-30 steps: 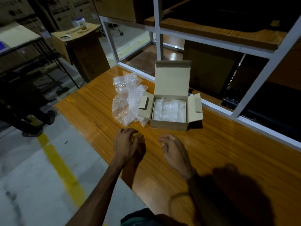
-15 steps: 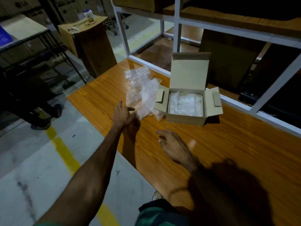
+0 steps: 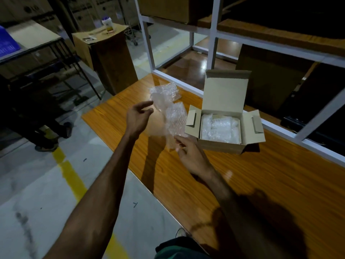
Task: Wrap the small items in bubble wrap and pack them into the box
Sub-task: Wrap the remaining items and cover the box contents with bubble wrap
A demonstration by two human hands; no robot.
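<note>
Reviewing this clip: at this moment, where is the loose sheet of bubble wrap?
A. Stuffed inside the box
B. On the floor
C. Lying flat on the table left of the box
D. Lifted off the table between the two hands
D: the bubble wrap sheet hangs above the table, with the left hand at its upper edge and the right hand pinching its lower corner, beside the open box.
</note>
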